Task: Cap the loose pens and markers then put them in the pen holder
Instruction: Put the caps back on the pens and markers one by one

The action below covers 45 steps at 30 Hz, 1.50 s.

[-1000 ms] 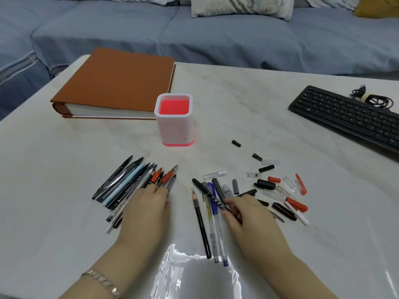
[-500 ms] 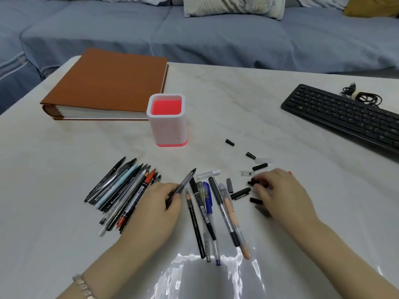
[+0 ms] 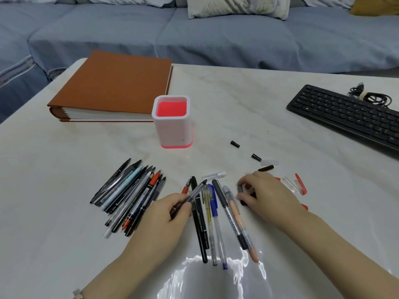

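Note:
A white pen holder with a red inside stands upright mid-table. A pile of uncapped pens lies to its front left. My left hand is shut on a grey pen, its tip pointing up and right. A second row of pens lies between my hands. My right hand rests over a cluster of loose caps, thumb and fingers pinching a small grey cap. More caps, red, clear and black, lie to the right and behind the hand.
A thick brown album lies at the back left, touching distance from the holder. A black keyboard with a coiled cable sits at the right. A blue sofa runs behind the table's far edge.
My left hand picked a grey pen out of the left pile and lifted it. My right hand left the middle pens, moved right onto the caps and closed on a grey one.

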Tool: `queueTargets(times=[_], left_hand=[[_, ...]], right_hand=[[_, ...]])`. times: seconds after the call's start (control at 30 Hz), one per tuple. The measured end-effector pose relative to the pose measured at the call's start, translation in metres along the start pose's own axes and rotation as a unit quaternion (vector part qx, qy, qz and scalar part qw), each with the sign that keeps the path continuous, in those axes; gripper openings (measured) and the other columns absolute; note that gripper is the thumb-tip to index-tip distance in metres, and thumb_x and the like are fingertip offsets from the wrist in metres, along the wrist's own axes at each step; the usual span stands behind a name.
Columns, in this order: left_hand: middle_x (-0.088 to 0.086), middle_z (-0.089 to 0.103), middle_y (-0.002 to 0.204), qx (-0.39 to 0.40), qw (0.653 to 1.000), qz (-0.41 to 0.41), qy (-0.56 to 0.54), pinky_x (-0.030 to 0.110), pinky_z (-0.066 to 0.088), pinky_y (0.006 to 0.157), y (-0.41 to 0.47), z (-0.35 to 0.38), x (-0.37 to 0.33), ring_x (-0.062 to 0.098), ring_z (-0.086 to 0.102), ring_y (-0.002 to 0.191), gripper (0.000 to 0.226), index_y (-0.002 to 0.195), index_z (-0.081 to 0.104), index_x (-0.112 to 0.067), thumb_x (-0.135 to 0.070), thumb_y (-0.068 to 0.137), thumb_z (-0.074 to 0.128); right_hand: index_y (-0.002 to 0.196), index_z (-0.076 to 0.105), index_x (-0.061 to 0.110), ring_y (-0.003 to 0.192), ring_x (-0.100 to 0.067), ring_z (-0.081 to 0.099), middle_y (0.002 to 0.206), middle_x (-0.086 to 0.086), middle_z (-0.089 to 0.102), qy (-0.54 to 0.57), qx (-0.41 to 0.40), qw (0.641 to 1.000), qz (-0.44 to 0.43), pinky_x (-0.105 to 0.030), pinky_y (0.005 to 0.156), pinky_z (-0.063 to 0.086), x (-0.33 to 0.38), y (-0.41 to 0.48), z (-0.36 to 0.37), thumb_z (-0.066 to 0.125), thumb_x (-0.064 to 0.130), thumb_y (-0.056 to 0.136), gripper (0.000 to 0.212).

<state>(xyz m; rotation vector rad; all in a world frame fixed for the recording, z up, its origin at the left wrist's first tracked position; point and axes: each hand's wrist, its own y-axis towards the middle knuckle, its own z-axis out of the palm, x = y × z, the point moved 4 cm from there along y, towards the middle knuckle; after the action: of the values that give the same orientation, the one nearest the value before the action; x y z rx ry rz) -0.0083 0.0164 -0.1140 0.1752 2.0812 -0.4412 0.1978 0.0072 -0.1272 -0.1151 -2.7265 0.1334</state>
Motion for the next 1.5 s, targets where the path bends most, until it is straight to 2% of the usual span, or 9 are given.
queueTargets(times=[0.1, 0.27, 0.47, 0.67, 0.77, 1.0, 1.23, 1.37, 1.5], left_hand=[[-0.004, 0.053, 0.052, 0.007, 1.0, 0.003, -0.002, 0.024, 0.036, 0.049, 0.002, 0.003, -0.002, 0.002, 0.04, 0.044, 0.027, 0.07, 0.062, -0.034, -0.02, 0.089, 0.051], [0.014, 0.068, 0.08, 0.004, 1.0, 0.012, 0.01, 0.042, 0.052, 0.072, 0.006, 0.008, -0.011, 0.026, 0.058, 0.068, 0.031, 0.07, 0.058, -0.043, -0.02, 0.089, 0.052], [0.01, 0.066, 0.075, 0.015, 0.999, 0.028, 0.007, 0.016, 0.041, 0.055, 0.011, 0.009, -0.013, 0.003, 0.049, 0.055, 0.028, 0.07, 0.061, -0.04, -0.02, 0.089, 0.052], [-0.014, 0.061, 0.065, 0.02, 0.999, 0.04, -0.002, 0.014, 0.042, 0.055, 0.01, 0.01, -0.015, 0.001, 0.05, 0.055, 0.028, 0.074, 0.061, -0.042, -0.02, 0.088, 0.053], [-0.014, 0.063, 0.071, 0.019, 0.999, 0.041, -0.013, 0.019, 0.047, 0.061, 0.009, 0.01, -0.017, 0.001, 0.053, 0.058, 0.027, 0.076, 0.062, -0.042, -0.019, 0.087, 0.055], [-0.02, 0.065, 0.078, 0.032, 0.996, 0.066, -0.053, 0.001, 0.039, 0.058, 0.0, 0.014, -0.037, -0.008, 0.056, 0.062, 0.033, 0.076, 0.063, -0.04, -0.008, 0.083, 0.06], [-0.018, 0.06, 0.089, 0.042, 0.991, 0.129, 0.009, 0.004, 0.039, 0.064, -0.005, 0.015, -0.044, 0.001, 0.056, 0.075, 0.031, 0.087, 0.064, -0.045, -0.014, 0.082, 0.063], [-0.016, 0.057, 0.089, 0.046, 0.984, 0.167, 0.039, 0.004, 0.037, 0.062, -0.007, 0.015, -0.05, -0.003, 0.053, 0.069, 0.034, 0.088, 0.061, -0.049, -0.015, 0.082, 0.062], [-0.021, 0.057, 0.089, 0.044, 0.976, 0.199, 0.074, 0.004, 0.037, 0.066, -0.006, 0.017, -0.048, -0.004, 0.054, 0.077, 0.019, 0.096, 0.065, -0.04, -0.039, 0.079, 0.057]], right_hand=[[0.099, 0.066, 0.015, 0.104, -0.018, 0.048, 0.097, 0.001, 0.057, 0.015, -0.034, 0.999, -0.003, -0.027, 0.087, 0.037, -0.014, -0.004, -0.009, 0.053, 0.025, 0.089, 0.018], [0.101, 0.068, 0.013, 0.105, -0.021, 0.049, 0.104, -0.003, 0.064, 0.009, -0.111, 0.993, 0.048, -0.024, 0.084, 0.034, -0.043, 0.01, -0.03, 0.056, 0.014, 0.087, 0.018], [0.11, 0.064, 0.019, 0.11, -0.021, 0.048, 0.109, -0.004, 0.054, -0.031, 0.007, 0.998, 0.046, -0.032, 0.086, 0.043, -0.039, 0.03, -0.017, 0.059, 0.028, 0.087, 0.026], [0.106, 0.062, 0.012, 0.109, -0.023, 0.047, 0.11, -0.005, 0.057, -0.065, -0.014, 0.998, 0.018, -0.03, 0.087, 0.04, -0.033, 0.025, -0.012, 0.043, 0.025, 0.095, 0.025], [0.098, 0.059, 0.018, 0.091, -0.017, 0.055, 0.089, 0.006, 0.062, 0.097, -0.049, 0.993, 0.041, -0.017, 0.075, 0.041, -0.028, 0.009, -0.019, 0.039, 0.022, 0.096, 0.021], [0.081, 0.065, 0.025, 0.05, 0.003, 0.049, 0.052, 0.015, 0.057, 0.415, -0.086, 0.905, 0.045, -0.006, 0.055, 0.041, -0.004, -0.03, -0.046, 0.051, 0.01, 0.089, 0.021], [0.075, 0.068, 0.035, 0.056, -0.012, 0.049, 0.059, 0.007, 0.057, 0.414, -0.053, 0.908, 0.015, -0.013, 0.054, 0.04, 0.009, -0.042, -0.053, 0.057, 0.013, 0.085, 0.026], [0.079, 0.066, 0.04, 0.057, -0.001, 0.054, 0.063, 0.015, 0.064, 0.379, -0.02, 0.925, -0.014, -0.008, 0.057, 0.039, 0.014, -0.044, -0.051, 0.059, 0.016, 0.084, 0.025], [0.084, 0.065, 0.04, 0.054, -0.001, 0.055, 0.065, 0.014, 0.067, 0.377, -0.018, 0.926, -0.019, -0.009, 0.054, 0.038, 0.014, -0.046, -0.047, 0.06, 0.017, 0.084, 0.025]])
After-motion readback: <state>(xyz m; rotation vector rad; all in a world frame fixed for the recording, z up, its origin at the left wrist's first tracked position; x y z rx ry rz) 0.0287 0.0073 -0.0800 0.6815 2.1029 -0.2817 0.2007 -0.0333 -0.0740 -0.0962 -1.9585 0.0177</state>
